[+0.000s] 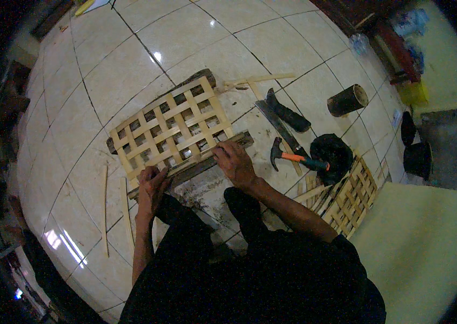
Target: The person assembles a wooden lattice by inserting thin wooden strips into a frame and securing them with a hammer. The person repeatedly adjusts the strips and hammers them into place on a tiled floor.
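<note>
Left hand (152,186) and right hand (235,163) both grip lattice's (181,124) near edge; hammer (294,157) lies to the right.

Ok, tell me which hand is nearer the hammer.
Right. The right hand is at the near edge of the woven lattice, left of the hammer; the left hand is farther left along that edge, farther from the hammer.

On the near side of the woven lattice (180,121), the person wears a plain, near-black top (304,281) whose right sleeve (350,252) stops around the elbow, leaving the right forearm (290,210) bare, plus equally dark legwear (188,232), its seams lost in shadow, with left hand (152,188) and right hand (236,163) uncovered.
</note>
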A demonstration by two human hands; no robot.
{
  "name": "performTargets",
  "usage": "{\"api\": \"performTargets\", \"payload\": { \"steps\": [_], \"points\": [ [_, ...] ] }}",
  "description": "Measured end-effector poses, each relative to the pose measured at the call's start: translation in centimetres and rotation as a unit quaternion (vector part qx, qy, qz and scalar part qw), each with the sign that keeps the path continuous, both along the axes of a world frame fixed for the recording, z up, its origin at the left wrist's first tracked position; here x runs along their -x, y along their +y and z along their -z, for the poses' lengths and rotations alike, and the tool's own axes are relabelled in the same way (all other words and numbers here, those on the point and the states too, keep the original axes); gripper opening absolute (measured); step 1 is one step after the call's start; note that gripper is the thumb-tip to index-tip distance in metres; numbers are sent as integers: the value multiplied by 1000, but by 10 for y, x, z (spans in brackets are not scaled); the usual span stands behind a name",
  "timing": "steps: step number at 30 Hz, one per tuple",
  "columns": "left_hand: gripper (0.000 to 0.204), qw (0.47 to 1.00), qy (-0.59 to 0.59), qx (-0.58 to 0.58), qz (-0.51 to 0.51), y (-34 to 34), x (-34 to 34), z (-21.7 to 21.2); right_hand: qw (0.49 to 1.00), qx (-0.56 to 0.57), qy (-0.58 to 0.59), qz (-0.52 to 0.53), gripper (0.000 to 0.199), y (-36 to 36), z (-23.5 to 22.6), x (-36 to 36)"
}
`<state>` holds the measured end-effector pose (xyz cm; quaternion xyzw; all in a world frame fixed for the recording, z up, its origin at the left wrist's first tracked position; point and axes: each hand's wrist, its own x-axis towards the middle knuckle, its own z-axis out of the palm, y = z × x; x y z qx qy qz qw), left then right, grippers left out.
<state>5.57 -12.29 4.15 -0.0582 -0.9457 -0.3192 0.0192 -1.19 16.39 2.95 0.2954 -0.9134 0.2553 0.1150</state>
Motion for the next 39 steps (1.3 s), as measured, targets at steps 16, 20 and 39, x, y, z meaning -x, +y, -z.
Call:
{"api": "performTargets", "payload": {
  "steps": [16,20,39],
  "points": [
    [39,996,75,57,-6,36,19,4,999,-40,-2,-22,33,1,26,-5],
    [27,989,111,-49,84,121,66,-1,1000,-13,-4,-28,34,12,29,-7],
    [20,972,-190,-41,133,173,149,10,993,14,118,18,35,84,-2,-24]
  ]
}}
